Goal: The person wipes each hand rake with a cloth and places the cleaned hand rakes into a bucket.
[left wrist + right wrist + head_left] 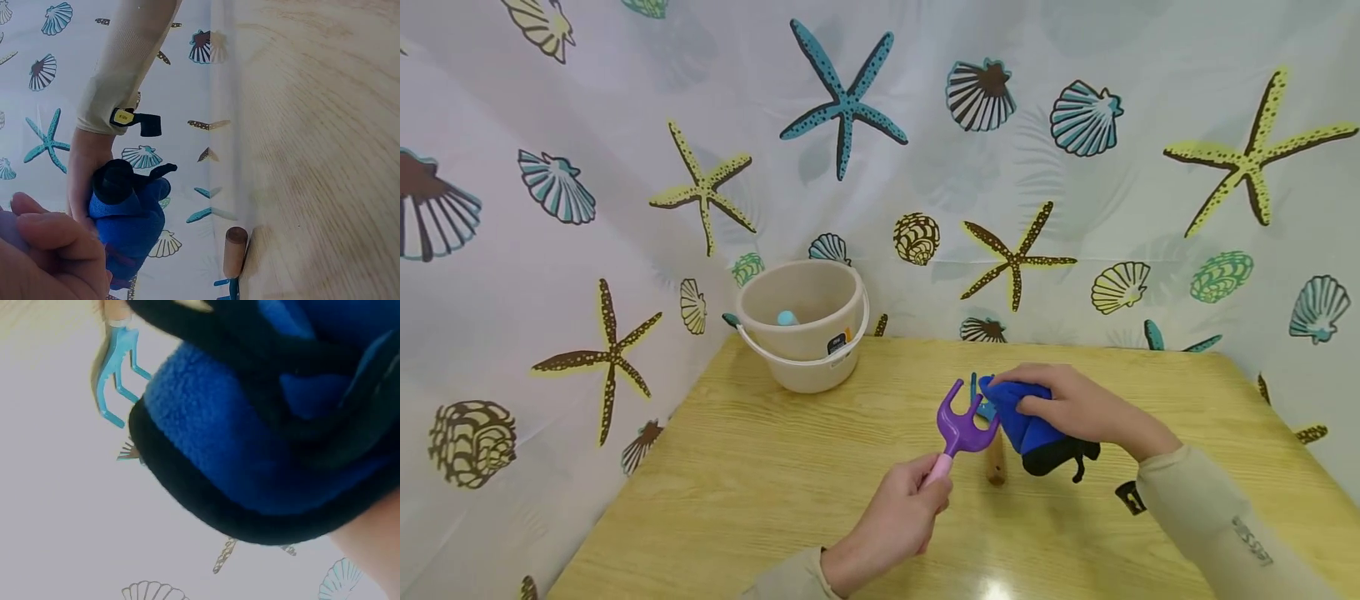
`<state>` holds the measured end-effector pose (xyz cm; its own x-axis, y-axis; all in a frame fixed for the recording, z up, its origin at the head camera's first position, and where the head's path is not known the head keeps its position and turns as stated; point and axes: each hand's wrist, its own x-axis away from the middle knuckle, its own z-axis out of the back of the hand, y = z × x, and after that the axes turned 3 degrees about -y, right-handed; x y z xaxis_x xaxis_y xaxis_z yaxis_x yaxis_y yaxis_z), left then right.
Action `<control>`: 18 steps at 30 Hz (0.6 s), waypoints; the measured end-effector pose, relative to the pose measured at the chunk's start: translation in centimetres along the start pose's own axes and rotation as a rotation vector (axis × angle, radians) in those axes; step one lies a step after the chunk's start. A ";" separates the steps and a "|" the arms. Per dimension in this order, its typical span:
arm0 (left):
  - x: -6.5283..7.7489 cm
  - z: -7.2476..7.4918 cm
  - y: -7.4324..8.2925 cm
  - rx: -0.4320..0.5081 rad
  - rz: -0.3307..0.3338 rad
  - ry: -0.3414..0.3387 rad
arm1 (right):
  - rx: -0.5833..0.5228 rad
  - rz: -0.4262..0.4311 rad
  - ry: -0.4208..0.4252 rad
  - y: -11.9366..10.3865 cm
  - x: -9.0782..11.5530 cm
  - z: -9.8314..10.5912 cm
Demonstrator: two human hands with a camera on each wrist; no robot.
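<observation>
My left hand (898, 512) grips the pink handle of a purple toy garden fork (961, 425), its prongs pointing up and away. In my right hand (1071, 404) is a bunched blue cloth (1026, 425) with black edging and a black loop. The cloth meets the fork's right prong in the head view and covers part of it. Behind them on the table lies a small hand rake (115, 369) with blue tines and a wooden handle (995, 462); the cloth and fork partly hide it. The left wrist view shows the blue cloth (128, 231) beyond my left fingers.
A beige bucket (805, 358) with a white handle stands at the table's back left, with a light-blue object (787, 317) inside. The wood-grain table (737, 475) is backed by a curtain (925, 183) printed with starfish and shells.
</observation>
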<state>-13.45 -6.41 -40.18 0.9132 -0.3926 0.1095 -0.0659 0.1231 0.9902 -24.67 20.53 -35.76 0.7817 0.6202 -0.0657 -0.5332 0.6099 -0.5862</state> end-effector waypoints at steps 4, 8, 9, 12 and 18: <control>0.0 0.1 0.1 0.014 0.008 -0.016 | -0.073 0.007 -0.014 0.6 -0.1 0.5; -0.2 0.0 0.3 0.043 0.048 -0.038 | -0.081 0.048 -0.030 1.0 -0.1 0.7; -0.3 0.0 0.4 0.051 0.059 -0.049 | -0.083 0.055 -0.034 1.2 0.0 0.8; -0.4 -0.1 0.4 0.049 0.081 -0.084 | -0.079 0.071 -0.053 1.6 0.1 0.9; -0.2 0.1 0.4 0.038 0.077 -0.114 | -0.067 0.077 -0.080 1.9 -0.3 1.0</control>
<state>-13.69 -6.35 -39.79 0.8536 -0.4843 0.1921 -0.1509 0.1231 0.9808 -26.27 21.97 -36.02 0.7095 0.7029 -0.0500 -0.5659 0.5261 -0.6347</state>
